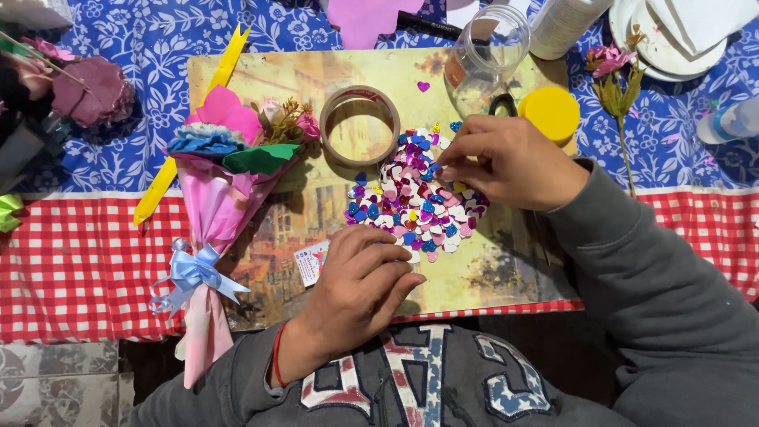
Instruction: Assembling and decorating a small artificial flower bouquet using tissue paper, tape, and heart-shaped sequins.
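Heart-shaped sequins [411, 207], small and glittery in pink, white, blue and purple, lay in a loose heap on a painted board [261, 261] on the worktop, directly between the two hands. The right hand [510, 162] rested at the heap's upper right edge, its fingertips [444, 170] pinched together on the sequins; whether that grip held a single piece was too small to tell. The left hand [360, 289] lay just below the heap, fingers curled loosely with the fingertips touching its lower edge, and its grip showed nothing clearly held. A small printed card [311, 262] lay just to the left of that hand.

Just above and to the left of the right hand stood a roll of clear tape [360, 126]. Right above it lay a clear plastic jar [488, 49] on its side, with a yellow round lid [551, 112] beside it and black scissor handles [501, 103] between them. Well to the left of both hands lay a paper bouquet in pink wrapping [221, 198], tied with a pale blue ribbon bow [190, 273]. A blue floral cloth [142, 63] and a red checked cloth [71, 261] covered the worktop.
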